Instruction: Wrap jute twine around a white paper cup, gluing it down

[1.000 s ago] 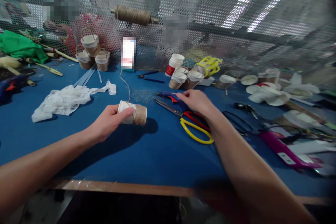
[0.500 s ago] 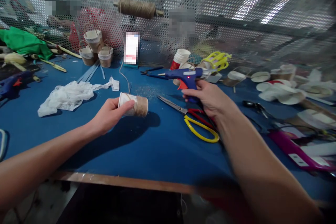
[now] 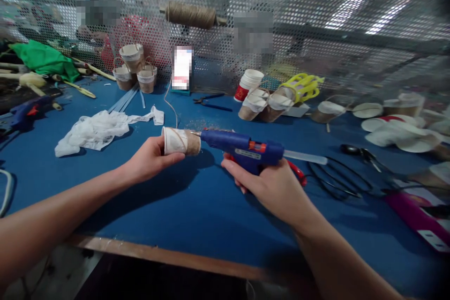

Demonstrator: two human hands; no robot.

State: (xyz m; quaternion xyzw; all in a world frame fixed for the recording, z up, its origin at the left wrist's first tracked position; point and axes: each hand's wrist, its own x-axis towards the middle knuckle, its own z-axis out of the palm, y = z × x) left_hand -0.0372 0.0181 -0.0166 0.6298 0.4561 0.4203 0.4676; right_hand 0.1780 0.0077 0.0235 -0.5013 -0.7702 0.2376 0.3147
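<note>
My left hand (image 3: 149,159) grips a small paper cup (image 3: 176,141) lying on its side in the air, its base end wrapped in brown twine. A strand of twine (image 3: 168,101) runs from the cup up toward the back of the table. In my right hand (image 3: 265,183) is a blue glue gun (image 3: 242,145) with a clear glue stick out of its rear. The gun's metal nozzle is at the cup's upper side, by the edge of the twine wrap. Behind the gun, the scissors are mostly hidden; part of a red handle (image 3: 297,172) shows.
White mesh cloth (image 3: 96,131) lies on the blue table (image 3: 147,215) at left. Finished-looking cups with twine handles (image 3: 146,79) stand behind it. Pliers (image 3: 213,102), stacked paper cups (image 3: 248,84), a phone (image 3: 182,68) and a twine spool (image 3: 191,14) are at the back. A purple power strip (image 3: 416,215) is at right.
My right hand has brought the glue gun down and left, its nozzle now at the cup. My left thumb has shifted lower on the cup. The view has moved slightly.
</note>
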